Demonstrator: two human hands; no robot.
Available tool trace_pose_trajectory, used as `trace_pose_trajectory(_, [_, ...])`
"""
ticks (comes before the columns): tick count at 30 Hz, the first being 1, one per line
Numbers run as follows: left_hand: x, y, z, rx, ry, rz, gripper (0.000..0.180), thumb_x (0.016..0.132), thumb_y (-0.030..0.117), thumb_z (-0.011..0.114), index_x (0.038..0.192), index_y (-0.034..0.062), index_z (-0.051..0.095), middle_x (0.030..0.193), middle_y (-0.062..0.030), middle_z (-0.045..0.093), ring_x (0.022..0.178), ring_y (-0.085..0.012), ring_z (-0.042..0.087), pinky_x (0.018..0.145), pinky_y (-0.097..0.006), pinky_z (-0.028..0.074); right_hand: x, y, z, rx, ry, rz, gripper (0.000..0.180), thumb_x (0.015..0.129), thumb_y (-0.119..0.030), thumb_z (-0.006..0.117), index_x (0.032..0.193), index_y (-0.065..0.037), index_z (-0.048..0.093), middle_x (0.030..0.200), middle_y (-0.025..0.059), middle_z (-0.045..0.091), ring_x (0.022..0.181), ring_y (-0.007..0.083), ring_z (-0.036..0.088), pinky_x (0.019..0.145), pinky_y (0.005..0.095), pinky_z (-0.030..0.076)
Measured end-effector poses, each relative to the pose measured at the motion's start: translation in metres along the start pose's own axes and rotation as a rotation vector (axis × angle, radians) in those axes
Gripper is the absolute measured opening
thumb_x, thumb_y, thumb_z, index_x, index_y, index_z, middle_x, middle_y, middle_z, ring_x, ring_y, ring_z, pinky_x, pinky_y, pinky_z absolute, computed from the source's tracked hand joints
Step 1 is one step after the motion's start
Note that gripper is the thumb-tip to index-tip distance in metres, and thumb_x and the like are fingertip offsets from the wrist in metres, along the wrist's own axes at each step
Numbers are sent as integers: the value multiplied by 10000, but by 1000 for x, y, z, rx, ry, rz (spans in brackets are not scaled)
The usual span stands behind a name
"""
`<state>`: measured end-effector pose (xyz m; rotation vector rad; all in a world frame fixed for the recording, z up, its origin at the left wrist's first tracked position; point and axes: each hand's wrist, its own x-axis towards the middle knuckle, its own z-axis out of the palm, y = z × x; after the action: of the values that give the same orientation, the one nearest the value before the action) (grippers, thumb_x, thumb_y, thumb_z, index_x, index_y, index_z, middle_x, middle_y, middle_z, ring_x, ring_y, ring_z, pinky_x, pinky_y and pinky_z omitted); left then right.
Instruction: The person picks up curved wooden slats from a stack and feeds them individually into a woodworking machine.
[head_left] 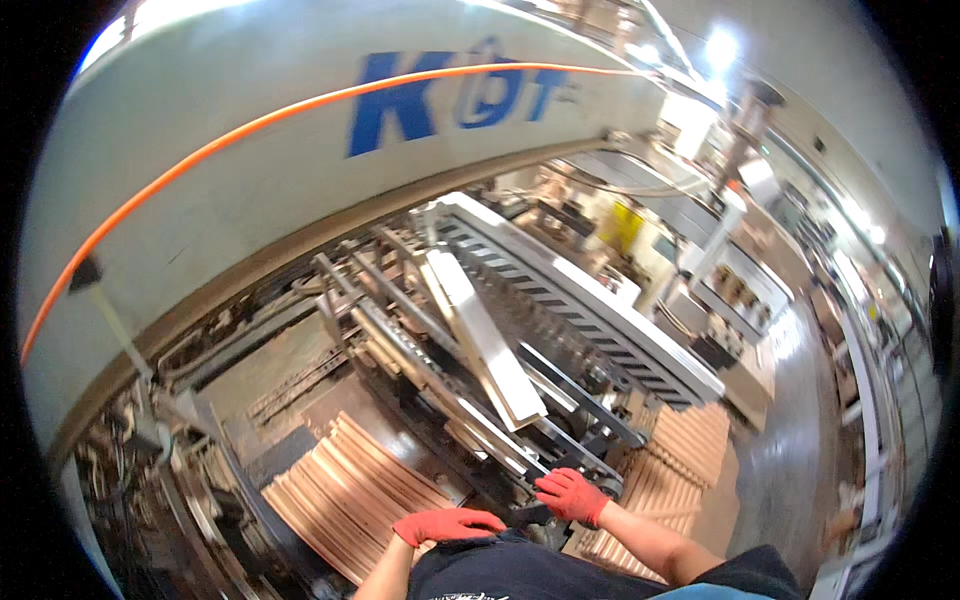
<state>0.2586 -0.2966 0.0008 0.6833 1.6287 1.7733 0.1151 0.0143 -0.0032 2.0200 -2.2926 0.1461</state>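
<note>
My left hand (447,526), in a red glove, lies in front of my dark shirt with its fingers stretched out to the right and nothing visible in them. It is close to the near right corner of a stack of wooden strips (350,490). My right hand (573,497), also red-gloved, is at the near end of the machine's metal rails (500,445), its fingers curled. Whatever it grips, if anything, is hidden. To its right lie more wooden strips (690,445) in layered rows.
A large pale machine housing (240,130) with an orange hose (250,125) across it spans the far side. A long white-topped bar (480,340) slants over the rails. Metal frames and cables (150,440) stand at left. A grey floor aisle (800,420) runs along the right.
</note>
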Motion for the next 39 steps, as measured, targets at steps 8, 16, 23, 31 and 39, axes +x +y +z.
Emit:
trace_pose_trajectory(8, [29, 14, -4, 163, -275, 3, 347, 1019, 281, 540, 1270, 54, 618, 1259, -92, 612, 1222, -206, 527, 1076, -306, 371, 14, -2, -3, -36, 84, 128, 362, 739, -175, 700, 1088, -131, 614, 1280, 73, 573, 1088, 261, 567, 877, 403, 483])
trace_pose_trajectory(16, [56, 15, 2, 138, -360, -98, 431, 1045, 354, 442, 1295, 45, 610, 1311, -101, 605, 1233, -226, 534, 1094, -321, 361, 5, -3, 3, 17, 84, 190, 368, 745, -178, 653, 1104, -120, 600, 1290, 78, 555, 942, 246, 575, 745, 384, 471])
trace_pose_trajectory(23, [83, 1, 12, 221, -373, -134, 490, 1048, 379, 409, 1384, 41, 524, 1401, -143, 543, 1313, -264, 483, 1147, -340, 319, 8, -10, -8, 52, 166, 324, 386, 789, -191, 662, 1166, -131, 603, 1090, 72, 596, 836, 241, 605, 673, 368, 483])
trace_pose_trajectory(31, [130, 33, 29, 288, -462, -126, 427, 1049, 314, 440, 1309, -4, 557, 1299, -141, 592, 1226, -240, 536, 1086, -340, 375, 7, -9, 3, 207, 295, 612, 229, 867, -289, 612, 988, -96, 633, 780, 110, 617, 743, 312, 643, 638, 433, 497])
trace_pose_trajectory(39, [164, 57, 41, 411, -418, -267, 391, 1030, 322, 503, 1214, -4, 615, 1225, -120, 646, 1090, -219, 608, 980, -337, 449, -22, -21, 3, 478, 119, 825, 387, 839, -342, 606, 1159, -127, 640, 984, 152, 647, 973, 346, 632, 817, 446, 505])
